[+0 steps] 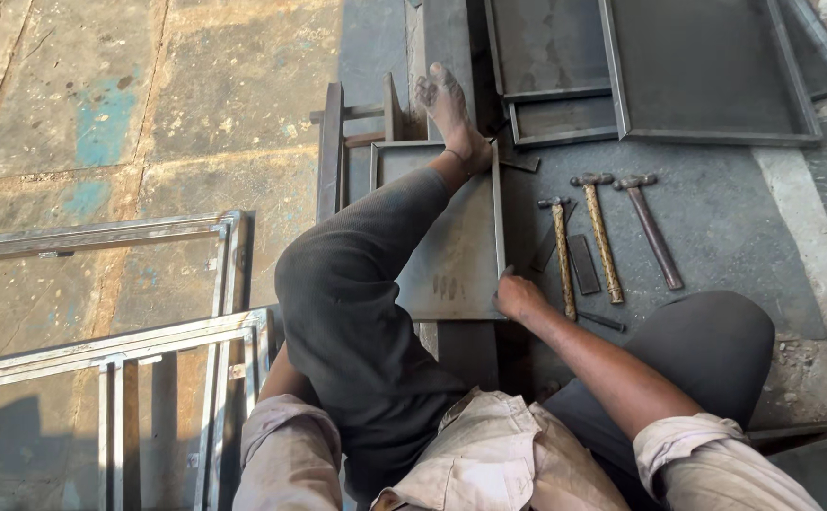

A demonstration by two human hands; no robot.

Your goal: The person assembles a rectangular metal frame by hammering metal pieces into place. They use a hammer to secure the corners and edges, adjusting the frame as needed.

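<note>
Your right hand (519,296) grips the near right corner of the shallow metal tray (451,248), fingers curled over its raised rim, which looks meant to steady it. Your left hand is hidden behind your left knee, so you cannot tell whether it is closed or released. The tray lies flat on the dark steel plate (716,227) that covers this part of the floor, and your bare foot (451,114) presses on its far edge, so it seems pinned at both ends.

Just beside your right hand, three hammers (603,237) lie side by side on the plate with their heads away from you and handles toward you, likely for an easy reach. A short flat bar (583,263) sits between two of them. Toward the far right corner of the plate, more trays (707,71) are stacked overlapping. On the concrete floor to your left lie welded steel frames (111,284).
</note>
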